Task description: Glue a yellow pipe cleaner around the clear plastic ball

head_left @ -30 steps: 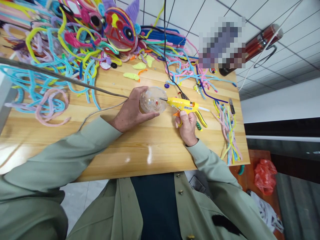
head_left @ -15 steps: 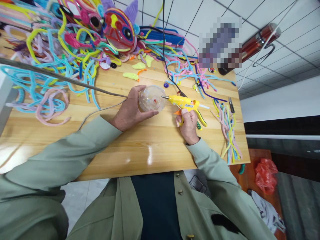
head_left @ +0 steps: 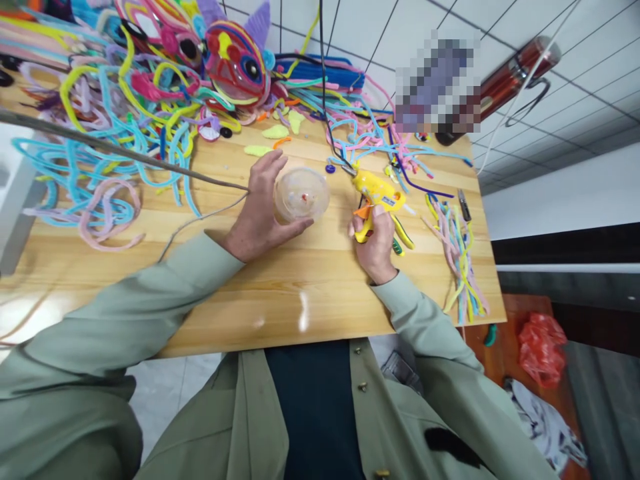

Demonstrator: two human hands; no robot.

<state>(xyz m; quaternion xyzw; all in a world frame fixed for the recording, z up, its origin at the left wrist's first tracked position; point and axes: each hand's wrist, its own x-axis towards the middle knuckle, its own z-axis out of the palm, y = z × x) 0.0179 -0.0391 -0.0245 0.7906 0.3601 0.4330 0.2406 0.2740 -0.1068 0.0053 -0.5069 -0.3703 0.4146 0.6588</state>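
Note:
A clear, round plastic dome-like piece (head_left: pixel 311 189) with a small red spot in it sits on the wooden table (head_left: pixel 280 300). My left hand (head_left: pixel 257 213) curves around its left side, fingers and thumb apart; the thumb is at the lower rim, and whether it touches I cannot tell. My right hand (head_left: pixel 376 243) grips a yellow hot glue gun (head_left: pixel 373 190) with an orange trigger. Its nozzle points up and left, apart from the plastic piece. Partly behind my right hand lies a yellow-and-green handled tool (head_left: pixel 403 233).
Tangled pipe cleaners (head_left: pixel 115 147) cover the back left, beside a colourful decorated mask-like figure (head_left: pixel 235 63). More fuzzy stems (head_left: pixel 460 260) lie at the right edge, near a small pair of snips (head_left: pixel 464 205). A red thermos (head_left: pixel 520 80) stands behind. A dark cord (head_left: pixel 323 87) hangs to the glue gun.
My right hand has turned the glue gun so its nozzle swings up and away from the plastic piece. The fingers of my left hand have loosened and lifted off its upper edge.

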